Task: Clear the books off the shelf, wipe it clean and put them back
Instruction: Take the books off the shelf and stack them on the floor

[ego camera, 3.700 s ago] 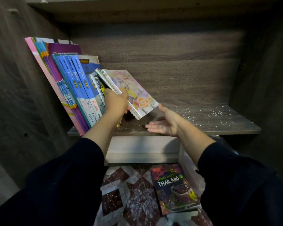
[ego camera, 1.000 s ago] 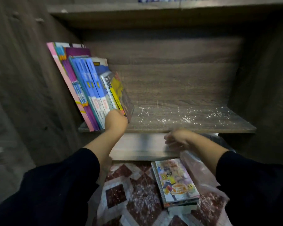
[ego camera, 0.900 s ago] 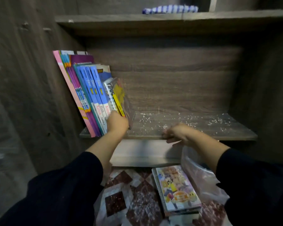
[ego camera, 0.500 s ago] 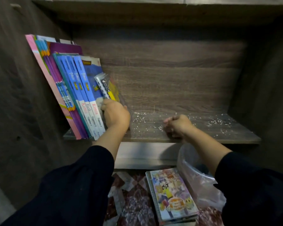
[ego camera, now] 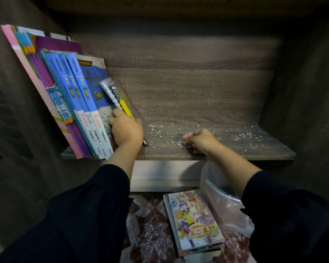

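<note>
Since before, left hand (ego camera: 126, 130) still grips books (ego camera: 95, 103); right hand (ego camera: 199, 140) fisted on shelf (ego camera: 235, 149).

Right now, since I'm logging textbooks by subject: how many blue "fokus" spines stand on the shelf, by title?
Kimia spines: 2
Fizik spine: 1
Total: 3
The slim books gripped by the left hand beside them are not counted.

Two hands (ego camera: 126, 130) (ego camera: 199, 141), one shelf (ego camera: 235, 149), one plastic bag (ego camera: 222, 202).
</note>
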The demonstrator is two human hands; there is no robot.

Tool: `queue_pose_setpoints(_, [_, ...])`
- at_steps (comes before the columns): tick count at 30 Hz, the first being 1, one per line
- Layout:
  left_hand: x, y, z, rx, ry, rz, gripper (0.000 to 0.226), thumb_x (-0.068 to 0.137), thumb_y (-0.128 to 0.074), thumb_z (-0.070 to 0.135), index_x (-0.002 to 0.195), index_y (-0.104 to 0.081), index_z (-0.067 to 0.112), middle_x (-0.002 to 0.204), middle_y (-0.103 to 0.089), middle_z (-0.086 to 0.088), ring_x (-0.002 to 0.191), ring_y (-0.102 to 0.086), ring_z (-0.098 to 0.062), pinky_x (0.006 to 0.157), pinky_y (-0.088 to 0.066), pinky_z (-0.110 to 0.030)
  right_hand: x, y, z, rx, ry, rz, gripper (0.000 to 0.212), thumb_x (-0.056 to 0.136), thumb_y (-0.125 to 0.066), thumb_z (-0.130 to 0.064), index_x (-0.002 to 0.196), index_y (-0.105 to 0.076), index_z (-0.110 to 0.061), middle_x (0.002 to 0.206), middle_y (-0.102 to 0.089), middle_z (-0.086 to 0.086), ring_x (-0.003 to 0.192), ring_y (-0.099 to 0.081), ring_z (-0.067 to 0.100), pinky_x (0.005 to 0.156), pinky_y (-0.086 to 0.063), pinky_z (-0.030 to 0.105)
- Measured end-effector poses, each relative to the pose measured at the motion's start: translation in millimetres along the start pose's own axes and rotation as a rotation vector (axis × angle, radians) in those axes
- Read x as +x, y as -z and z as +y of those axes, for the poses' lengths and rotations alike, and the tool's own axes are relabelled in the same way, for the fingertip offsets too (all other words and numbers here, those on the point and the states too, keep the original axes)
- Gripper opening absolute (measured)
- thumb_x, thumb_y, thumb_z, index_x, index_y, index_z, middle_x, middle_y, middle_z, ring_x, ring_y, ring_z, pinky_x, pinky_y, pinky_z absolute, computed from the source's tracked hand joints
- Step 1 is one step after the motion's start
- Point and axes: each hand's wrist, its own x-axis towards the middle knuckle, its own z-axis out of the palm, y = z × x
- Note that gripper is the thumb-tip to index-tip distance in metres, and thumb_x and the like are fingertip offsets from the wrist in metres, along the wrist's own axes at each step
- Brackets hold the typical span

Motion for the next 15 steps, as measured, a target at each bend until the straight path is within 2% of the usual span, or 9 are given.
queue_pose_setpoints(3, [6.2, 2.8, -0.3, 0.060, -0.113, -0.002, 0.043, 0.090, -0.057, 0.023, 0.124, -0.039, 0.005, 0.117, -0.057, -0.023, 0.104, -0.058, -0.044, 0.079, -0.047, -0.048, -1.8, 1.8, -1.3, 0.004, 0.006, -0.026, 0.032, 0.092, -0.041, 0.003, 0.073, -0.055, -0.017, 0.069, -0.059, 0.001, 0.055, -0.050, 0.007, 0.041, -0.033, 0.013])
queue_pose_setpoints(6, [5.1, 6.6, -2.1, 0.126, -0.252, 0.047, 0.031, 0.092, -0.050, 0.019, 0.116, -0.039, 0.003, 0.104, -0.062, -0.022, 0.094, -0.060, -0.042, 0.067, -0.040, -0.042, -1.1, 3.2, -1.9, 0.000, 0.006, -0.037, 0.030, 0.090, -0.044, 0.003, 0.073, -0.055, -0.018, 0.069, -0.059, 0.000, 0.057, -0.050, 0.007, 0.046, -0.033, 0.016])
queue_pose_setpoints(8, [0.7, 5.6, -5.3, 0.201, -0.291, 0.013, 0.035, 0.093, -0.050, 0.022, 0.120, -0.038, 0.003, 0.105, -0.062, -0.022, 0.094, -0.061, -0.042, 0.066, -0.037, -0.040, 0.1, 3.8, -1.4, 0.006, 0.002, -0.038, 0.027, 0.088, -0.047, 0.003, 0.075, -0.056, -0.018, 0.070, -0.060, 0.000, 0.059, -0.051, 0.008, 0.048, -0.034, 0.018])
queue_pose_setpoints(11, [-2.2, 5.3, -9.1, 0.272, -0.283, -0.082, 0.042, 0.093, -0.051, 0.024, 0.125, -0.034, 0.004, 0.106, -0.064, -0.022, 0.098, -0.061, -0.043, 0.071, -0.044, -0.042, 0.5, 2.5, -1.0, 0.005, 0.003, -0.042, 0.025, 0.089, -0.047, 0.004, 0.079, -0.057, -0.016, 0.071, -0.060, 0.001, 0.059, -0.051, 0.008, 0.049, -0.034, 0.018])
queue_pose_setpoints(15, [-7.5, 17.6, -6.3, 0.276, -0.350, -0.101, 0.035, 0.094, -0.048, 0.021, 0.125, -0.037, 0.008, 0.105, -0.063, -0.022, 0.098, -0.060, -0.043, 0.070, -0.039, -0.040, -3.9, 3.5, -1.8, -0.009, 0.022, -0.042, 0.028, 0.089, -0.046, 0.005, 0.074, -0.054, -0.017, 0.071, -0.058, 0.004, 0.058, -0.051, 0.009, 0.049, -0.033, 0.018])
